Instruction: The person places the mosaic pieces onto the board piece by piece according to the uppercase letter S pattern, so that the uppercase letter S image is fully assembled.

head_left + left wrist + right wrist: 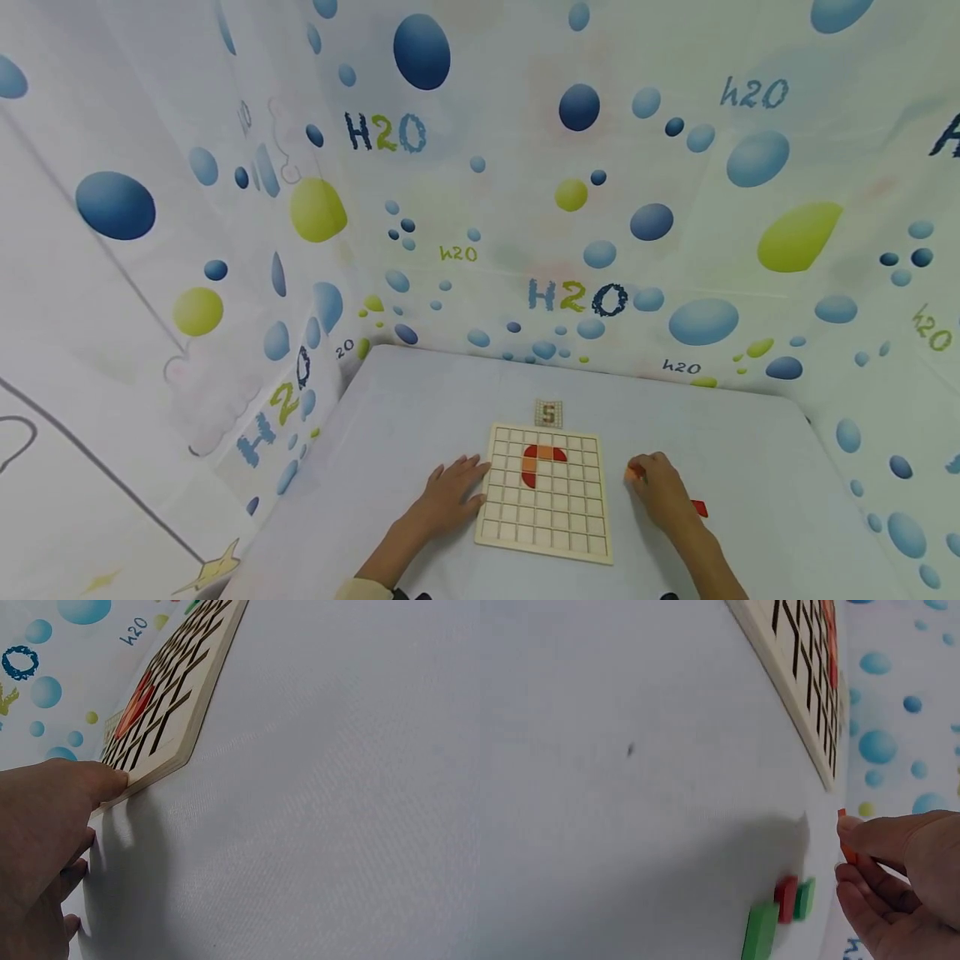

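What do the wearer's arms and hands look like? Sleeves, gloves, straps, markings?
Left hand and right hand both bare: no gloves, rings or markings show. A pale yellowish sleeve shows low on the left forearm, with a small black bit beside it, too cropped to identify. Right forearm is bare as far as the frame shows.

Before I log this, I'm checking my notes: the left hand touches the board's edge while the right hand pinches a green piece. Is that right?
Not quite. The right hand pinches an orange piece, not a green one, as the right wrist view shows. The left hand does touch the board at its edge.
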The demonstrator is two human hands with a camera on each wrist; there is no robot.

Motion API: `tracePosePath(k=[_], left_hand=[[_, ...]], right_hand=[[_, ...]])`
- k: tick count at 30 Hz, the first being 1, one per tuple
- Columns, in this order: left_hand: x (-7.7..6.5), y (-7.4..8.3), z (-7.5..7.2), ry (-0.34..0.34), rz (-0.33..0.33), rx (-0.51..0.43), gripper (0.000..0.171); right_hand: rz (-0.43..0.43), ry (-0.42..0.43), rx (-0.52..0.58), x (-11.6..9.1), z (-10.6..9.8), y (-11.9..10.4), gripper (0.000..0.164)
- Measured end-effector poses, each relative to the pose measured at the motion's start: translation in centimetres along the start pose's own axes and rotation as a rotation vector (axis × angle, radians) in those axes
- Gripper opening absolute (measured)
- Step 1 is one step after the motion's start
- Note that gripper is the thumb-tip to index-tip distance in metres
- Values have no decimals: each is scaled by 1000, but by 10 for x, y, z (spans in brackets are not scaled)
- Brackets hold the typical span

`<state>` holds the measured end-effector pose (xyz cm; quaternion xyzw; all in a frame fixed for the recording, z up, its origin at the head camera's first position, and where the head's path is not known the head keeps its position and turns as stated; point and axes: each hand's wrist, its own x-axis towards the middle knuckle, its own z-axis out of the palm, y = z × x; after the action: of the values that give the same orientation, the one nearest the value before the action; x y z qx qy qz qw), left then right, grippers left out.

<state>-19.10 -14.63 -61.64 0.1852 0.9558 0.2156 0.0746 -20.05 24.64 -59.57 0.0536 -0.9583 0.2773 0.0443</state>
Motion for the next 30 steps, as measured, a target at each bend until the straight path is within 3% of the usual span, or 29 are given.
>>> tracePosePath(k=[8, 13, 17, 22, 30], left_hand=[[0, 0, -1, 0, 2, -1, 58], [0, -1, 0, -8, -6, -16, 58], [0, -1, 0, -6, -9, -11, 58], [-1, -1, 1, 0, 3, -18, 58], [-3, 2, -2, 10, 0, -15, 58]], right_hand=[[-66, -53, 111, 13, 37, -53, 18], [-123, -116, 207, 14, 59, -75, 15], [-166, -167, 237, 14, 72, -84, 11], [-235, -170, 213, 12, 78, -89, 7], [-252, -191, 165, 12, 76, -89, 9]])
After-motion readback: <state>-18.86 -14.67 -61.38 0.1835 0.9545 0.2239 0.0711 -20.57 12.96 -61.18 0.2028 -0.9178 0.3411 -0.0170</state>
